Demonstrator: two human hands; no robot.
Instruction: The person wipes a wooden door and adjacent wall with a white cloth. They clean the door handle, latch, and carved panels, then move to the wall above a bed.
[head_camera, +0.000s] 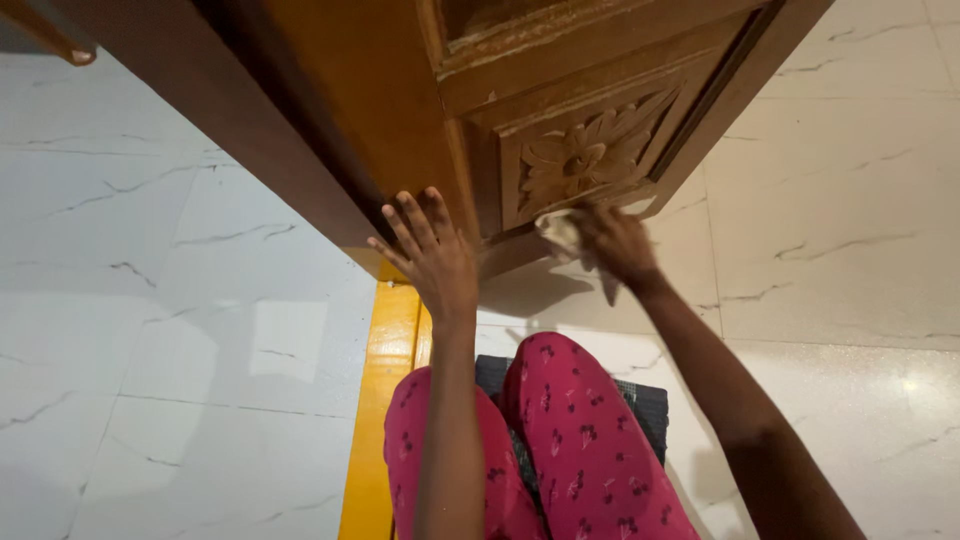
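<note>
At the centre of the frame the left hand (432, 255) lies flat against the edge of the wooden door (400, 110), fingers spread wide and holding nothing. Just right of it, the right hand (612, 243) is closed around a pale cloth (560, 232), pressing it to the door's lower rail below the carved flower panel (585, 155). The door fills the upper middle. Below, knees in pink trousers (575, 440) rest on a dark mat (645, 405), beside a yellow threshold (385, 400) on the white marble floor (180, 330).
</note>
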